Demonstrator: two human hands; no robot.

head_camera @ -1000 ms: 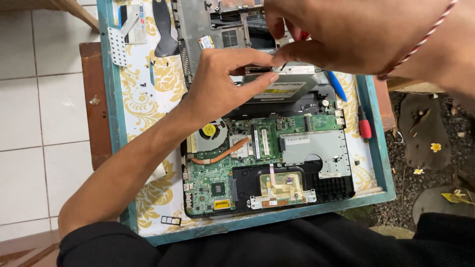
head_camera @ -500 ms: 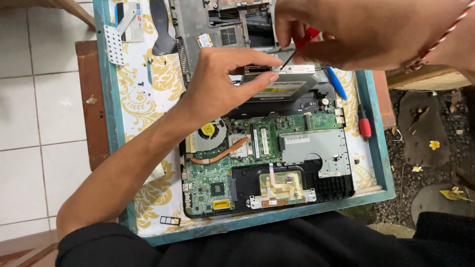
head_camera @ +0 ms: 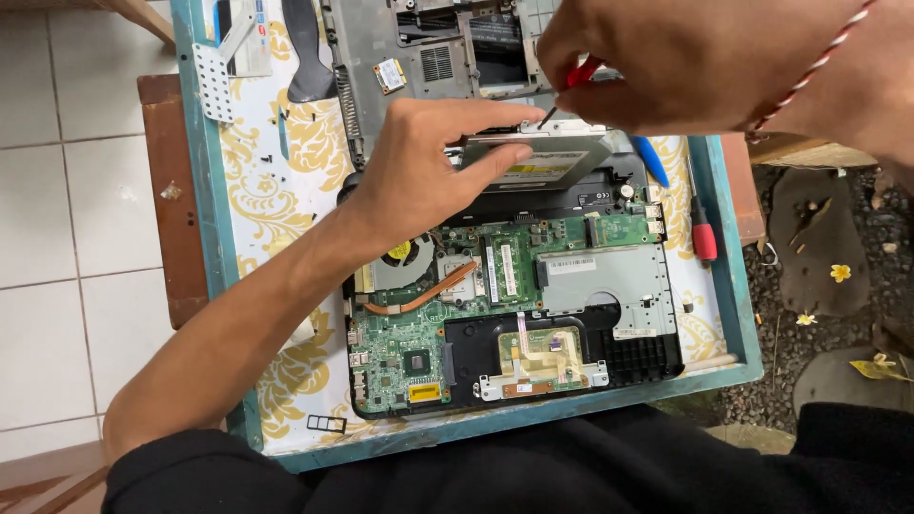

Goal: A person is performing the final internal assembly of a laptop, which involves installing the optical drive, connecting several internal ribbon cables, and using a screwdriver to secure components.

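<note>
An opened laptop base [head_camera: 514, 305] with its green circuit board, copper heat pipe and fan lies on a patterned tray [head_camera: 257, 190]. My left hand [head_camera: 428, 171] grips the silver optical drive [head_camera: 543, 157] at the laptop's far edge, thumb and fingers on its left end. My right hand [head_camera: 705, 62] holds a red-handled screwdriver [head_camera: 571, 86], its tip touching the drive's top edge near my left fingertips.
A grey laptop cover [head_camera: 419, 48] lies at the tray's far side. A perforated metal bracket [head_camera: 214, 81] sits far left. A second red-handled screwdriver [head_camera: 703, 233] and a blue tool [head_camera: 652, 162] lie along the right edge. Tiled floor left, gravel with yellow flowers right.
My right hand has shifted a little to the right and up with the screwdriver, whose tip stays at the drive. My left hand keeps its grip on the drive.
</note>
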